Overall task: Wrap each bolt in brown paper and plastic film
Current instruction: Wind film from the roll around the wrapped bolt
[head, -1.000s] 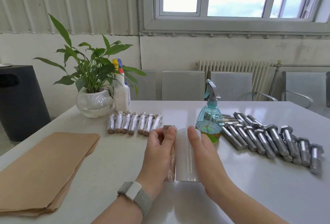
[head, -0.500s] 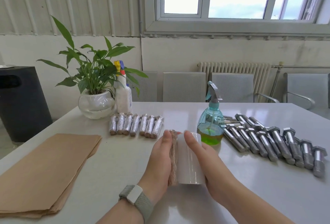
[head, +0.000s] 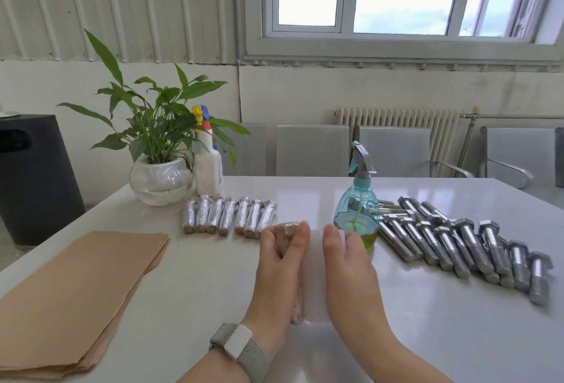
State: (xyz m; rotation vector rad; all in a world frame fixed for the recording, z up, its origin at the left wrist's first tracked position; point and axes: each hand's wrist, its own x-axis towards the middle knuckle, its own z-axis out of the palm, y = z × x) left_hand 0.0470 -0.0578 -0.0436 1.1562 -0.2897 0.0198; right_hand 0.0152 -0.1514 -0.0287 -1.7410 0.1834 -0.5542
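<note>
Head view: left hand (head: 279, 263) curls its fingers over a paper-wrapped bolt (head: 285, 231) at table centre, pressing it against the white roll of plastic film (head: 314, 276); right hand (head: 348, 263) lies on the roll's other side with fingers straight, gripping nothing. Seven finished wrapped bolts (head: 229, 214) lie in a row behind, bare bolts (head: 464, 245) to the right past the spray bottle (head: 357, 205), brown paper stack (head: 76, 291) at left.
</note>
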